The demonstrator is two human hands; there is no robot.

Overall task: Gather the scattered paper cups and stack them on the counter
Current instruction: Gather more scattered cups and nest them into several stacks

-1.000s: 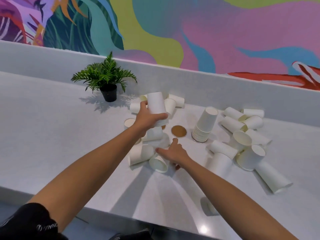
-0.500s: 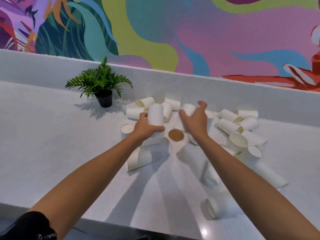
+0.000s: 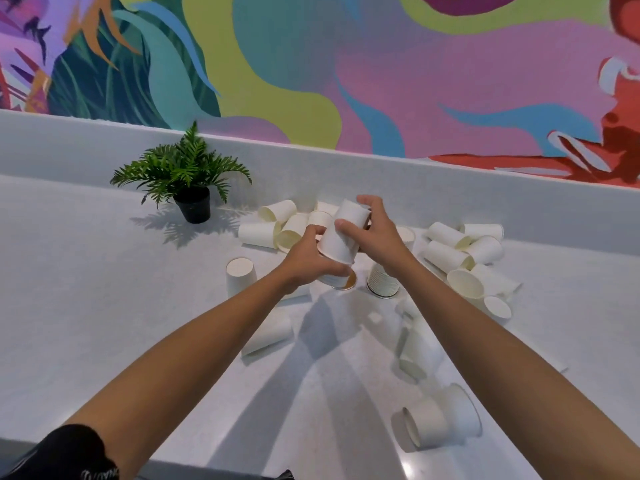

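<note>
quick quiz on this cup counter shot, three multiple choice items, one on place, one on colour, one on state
1. Where does the potted plant stand?
A) left of the scattered cups
B) right of them
C) at the near front edge

2. What colour is the plant's pot?
A) white
B) black
C) red

3. How is the grip of the right hand?
A) open and flat
B) curled on nothing
C) curled round a white cup

Answers:
1 A, the plant sits off to the left of the lying cups.
2 B, the pot is plainly black.
3 C, its fingers wrap the upturned cup held in the air.
</note>
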